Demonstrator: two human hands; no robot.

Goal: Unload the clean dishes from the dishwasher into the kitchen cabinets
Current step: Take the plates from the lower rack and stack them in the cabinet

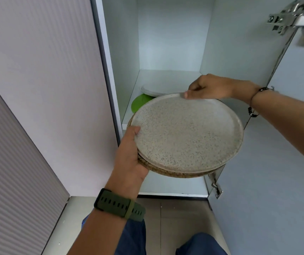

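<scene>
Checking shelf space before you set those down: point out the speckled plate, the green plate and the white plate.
speckled plate (188,133), head view, centre of its top face.
green plate (141,103), head view, visible left part.
white plate (152,90), head view, exposed rim on the shelf.

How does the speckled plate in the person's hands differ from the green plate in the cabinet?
The speckled plate is beige with dark flecks; the green plate is plain bright green. The speckled plate is held in front of the shelf; the green plate lies on it, mostly hidden. Both are round.
</scene>
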